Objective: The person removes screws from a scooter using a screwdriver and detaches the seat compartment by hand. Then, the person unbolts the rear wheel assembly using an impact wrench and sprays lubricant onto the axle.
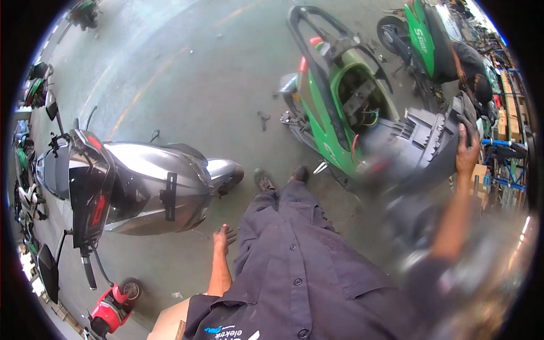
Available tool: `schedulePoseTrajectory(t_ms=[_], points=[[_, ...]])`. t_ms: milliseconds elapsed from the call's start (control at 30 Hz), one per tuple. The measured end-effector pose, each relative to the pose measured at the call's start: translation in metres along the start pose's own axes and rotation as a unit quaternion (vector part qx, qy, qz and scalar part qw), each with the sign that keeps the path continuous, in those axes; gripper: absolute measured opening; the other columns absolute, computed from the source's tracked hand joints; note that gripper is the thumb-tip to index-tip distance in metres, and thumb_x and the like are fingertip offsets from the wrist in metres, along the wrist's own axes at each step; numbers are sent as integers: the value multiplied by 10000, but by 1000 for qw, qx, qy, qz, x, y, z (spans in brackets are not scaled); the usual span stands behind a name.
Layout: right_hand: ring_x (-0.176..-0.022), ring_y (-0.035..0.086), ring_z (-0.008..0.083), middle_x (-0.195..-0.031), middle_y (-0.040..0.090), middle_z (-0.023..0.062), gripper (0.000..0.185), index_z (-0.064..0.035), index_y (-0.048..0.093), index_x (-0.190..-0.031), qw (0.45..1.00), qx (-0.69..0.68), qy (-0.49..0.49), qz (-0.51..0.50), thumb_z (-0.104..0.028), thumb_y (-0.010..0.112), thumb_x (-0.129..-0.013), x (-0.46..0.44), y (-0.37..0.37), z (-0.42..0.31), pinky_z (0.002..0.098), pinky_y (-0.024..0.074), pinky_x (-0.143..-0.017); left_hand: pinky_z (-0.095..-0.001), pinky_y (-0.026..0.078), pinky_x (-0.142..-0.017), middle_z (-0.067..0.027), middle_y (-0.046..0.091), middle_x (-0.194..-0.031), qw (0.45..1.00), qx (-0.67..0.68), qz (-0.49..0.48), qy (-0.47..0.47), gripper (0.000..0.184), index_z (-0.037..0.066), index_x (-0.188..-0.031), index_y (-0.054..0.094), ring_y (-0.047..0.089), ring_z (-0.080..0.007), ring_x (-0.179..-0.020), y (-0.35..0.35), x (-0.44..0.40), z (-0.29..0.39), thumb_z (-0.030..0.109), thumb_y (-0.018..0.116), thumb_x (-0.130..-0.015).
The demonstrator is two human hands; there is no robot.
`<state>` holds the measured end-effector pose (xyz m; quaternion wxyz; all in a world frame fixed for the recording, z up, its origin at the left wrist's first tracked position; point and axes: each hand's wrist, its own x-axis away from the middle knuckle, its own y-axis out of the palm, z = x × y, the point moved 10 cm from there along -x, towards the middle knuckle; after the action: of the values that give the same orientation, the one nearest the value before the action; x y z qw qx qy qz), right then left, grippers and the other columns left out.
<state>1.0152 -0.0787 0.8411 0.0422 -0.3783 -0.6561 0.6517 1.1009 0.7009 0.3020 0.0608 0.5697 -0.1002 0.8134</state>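
A green scooter (321,122) with its body opened up stands ahead on my right; wires show in its open compartment (362,102). A dark scooter seat with a ribbed grey underside (422,133) is tilted up at its near end. My right hand (468,148) grips the outer edge of this seat, fingers over the rim. Low at my left side, my left hand (226,237) hangs with nothing in it, its fingers loosely apart. A silver scooter (153,187) stands to my left, not touching that hand. The area below the seat is blurred.
Another person (473,65) bends beside a second green scooter (420,39) at the right. Small parts (263,120) lie on the floor. A red scooter (110,310) is at lower left, a cardboard box (170,320) near my left elbow. Shelving (504,150) lines the right.
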Motion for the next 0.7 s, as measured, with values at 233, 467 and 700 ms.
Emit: schedulePoseTrajectory(t_ms=[233, 467, 700], points=[[-1139, 576, 236, -1187, 651, 117, 303, -36, 642, -1188, 995, 75, -65, -27, -219, 529, -974, 5, 5, 13, 328, 392, -1009, -453, 548, -799, -229, 590, -1197, 998, 57, 39, -4, 555, -70, -1272, 484, 653, -352, -985, -30, 5, -1, 375, 528, -943], [-1132, 586, 221, -1192, 655, 110, 300, -31, 647, -1187, 1000, 3, -4, -29, -168, 520, -952, 2, 7, 16, 331, 396, -1013, -425, 552, -789, -187, 614, -1166, 994, 99, 43, 12, 566, -38, -1264, 499, 662, -310, -968, -32, -6, 5, 412, 555, -926], [-1113, 584, 223, -1173, 659, 107, 302, -45, 648, -1186, 996, 49, -64, -38, -237, 515, -994, 1, 7, 15, 321, 396, -996, -453, 542, -802, -239, 586, -1204, 996, 89, 18, 0, 595, -72, -1271, 471, 662, -346, -962, -12, -8, 0, 401, 558, -921]])
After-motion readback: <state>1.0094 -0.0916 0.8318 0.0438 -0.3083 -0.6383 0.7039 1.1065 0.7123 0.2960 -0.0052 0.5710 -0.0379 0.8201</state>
